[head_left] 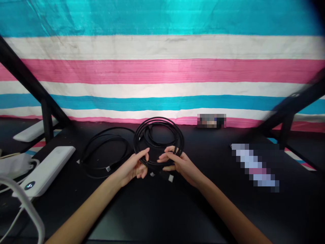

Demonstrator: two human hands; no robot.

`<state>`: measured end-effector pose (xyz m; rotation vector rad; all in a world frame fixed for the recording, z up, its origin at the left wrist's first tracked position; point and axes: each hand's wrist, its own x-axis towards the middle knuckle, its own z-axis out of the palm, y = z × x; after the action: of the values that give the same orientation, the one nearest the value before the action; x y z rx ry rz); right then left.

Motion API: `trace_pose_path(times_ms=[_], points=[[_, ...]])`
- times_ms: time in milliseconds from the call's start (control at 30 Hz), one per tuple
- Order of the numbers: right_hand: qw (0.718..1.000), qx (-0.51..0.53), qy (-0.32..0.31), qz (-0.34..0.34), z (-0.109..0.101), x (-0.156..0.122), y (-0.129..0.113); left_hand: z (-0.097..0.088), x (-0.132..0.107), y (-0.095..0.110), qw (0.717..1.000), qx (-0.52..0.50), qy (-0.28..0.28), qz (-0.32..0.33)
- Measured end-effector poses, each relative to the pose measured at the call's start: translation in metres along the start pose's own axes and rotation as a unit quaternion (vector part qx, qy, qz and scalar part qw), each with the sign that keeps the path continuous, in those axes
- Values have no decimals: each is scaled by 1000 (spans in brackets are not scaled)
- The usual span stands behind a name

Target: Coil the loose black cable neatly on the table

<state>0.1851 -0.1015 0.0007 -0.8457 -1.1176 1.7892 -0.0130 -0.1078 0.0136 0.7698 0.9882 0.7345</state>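
Between my two hands is a coiled black cable (158, 119), its loops tilted up off the black table (142, 210). My left hand (135, 166) pinches the coil's lower left side between thumb and fingers. On the lower right, my right hand (179, 162) closes round the same loops. A pale connector end (171, 178) hangs below the coil near my right fingers. Behind the coil, more black cable loops (162, 145) show through its opening. To the left, another loosely coiled black cable (88, 145) lies on the table with a silver connector (108, 168).
A white power bank (50, 169) with a lit display lies at the left, near white cables (30, 203) and a white adapter (15, 166). Two blurred-out items lie at the right and back. Black frame bars (27, 74) slant up at both sides before a striped sheet (162, 71).
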Motion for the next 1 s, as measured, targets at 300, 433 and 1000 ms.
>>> trace_pose_path(times_ms=[300,433,1000], points=[[993,-78,80,-39,-2,3,-3,-4,0,1,999,47,18,19],[990,8,141,-28,-5,4,-7,-8,2,-3,998,61,-17,-14],[969,-62,235,-42,-13,10,-7,-11,2,-1,996,54,-72,-9]])
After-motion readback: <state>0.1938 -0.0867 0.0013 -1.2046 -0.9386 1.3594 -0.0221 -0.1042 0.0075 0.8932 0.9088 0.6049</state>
